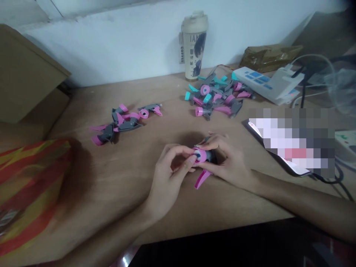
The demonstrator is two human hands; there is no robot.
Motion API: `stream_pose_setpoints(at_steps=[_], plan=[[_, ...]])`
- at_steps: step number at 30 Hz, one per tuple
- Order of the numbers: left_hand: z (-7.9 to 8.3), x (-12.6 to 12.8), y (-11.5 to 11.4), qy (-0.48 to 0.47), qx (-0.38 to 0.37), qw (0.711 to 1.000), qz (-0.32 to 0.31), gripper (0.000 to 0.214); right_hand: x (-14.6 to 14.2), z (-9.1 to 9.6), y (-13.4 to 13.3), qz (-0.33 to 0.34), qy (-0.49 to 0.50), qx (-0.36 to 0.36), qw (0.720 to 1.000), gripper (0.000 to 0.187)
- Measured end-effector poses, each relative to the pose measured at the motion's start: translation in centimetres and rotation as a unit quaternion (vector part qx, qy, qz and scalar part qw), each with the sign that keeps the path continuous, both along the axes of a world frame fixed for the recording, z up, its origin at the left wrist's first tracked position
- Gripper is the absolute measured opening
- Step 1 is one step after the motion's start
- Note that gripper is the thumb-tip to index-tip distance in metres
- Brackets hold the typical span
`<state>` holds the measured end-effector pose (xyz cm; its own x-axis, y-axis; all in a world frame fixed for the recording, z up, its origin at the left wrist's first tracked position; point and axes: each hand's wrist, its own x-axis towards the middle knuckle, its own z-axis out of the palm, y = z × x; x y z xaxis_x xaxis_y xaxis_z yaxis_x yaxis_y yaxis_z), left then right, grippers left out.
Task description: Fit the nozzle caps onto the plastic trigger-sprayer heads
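Observation:
A grey trigger spray head with a pink screw collar is held between my hands above the table, its collar opening turned to the left. My right hand wraps round the grey body from the right, and the pink trigger hangs below the fingers. At the collar, my left hand pinches with thumb and index finger; the thumb tip lies over the opening. A pale ring and a dark centre show inside the collar. Most of the grey body is hidden behind my right hand's fingers.
Several pink and grey spray heads lie at left. A larger pile, some turquoise, lies behind my hands. Beyond stand a coffee tumbler and a power strip. A phone is at right, a red-yellow bag at left.

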<state>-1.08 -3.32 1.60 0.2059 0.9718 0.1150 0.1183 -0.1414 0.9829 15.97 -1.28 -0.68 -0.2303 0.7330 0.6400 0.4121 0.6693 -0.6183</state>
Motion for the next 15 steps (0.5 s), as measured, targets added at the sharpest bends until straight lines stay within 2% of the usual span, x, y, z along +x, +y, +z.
stream_pose_setpoints(at_steps=[3, 7, 12, 15], plan=[[0.1, 0.0, 0.1, -0.017, -0.013, 1.0, -0.002, 0.008, 0.0, 0.0, -0.1, 0.003, -0.002, -0.002, 1.0, 0.022], [0.5, -0.4, 0.6, 0.022, -0.015, 0.999, -0.028, 0.006, -0.1, 0.1, -0.2, 0.008, -0.015, 0.005, 1.0, 0.023], [0.9, -0.8, 1.4, 0.088, 0.049, 0.994, -0.051, 0.003, 0.0, -0.1, -0.2, 0.005, -0.026, 0.009, 1.0, 0.023], [0.7, -0.8, 1.7, 0.102, 0.062, 0.991, -0.057, 0.003, 0.1, -0.2, -0.1, 0.003, -0.031, 0.014, 0.999, 0.022]])
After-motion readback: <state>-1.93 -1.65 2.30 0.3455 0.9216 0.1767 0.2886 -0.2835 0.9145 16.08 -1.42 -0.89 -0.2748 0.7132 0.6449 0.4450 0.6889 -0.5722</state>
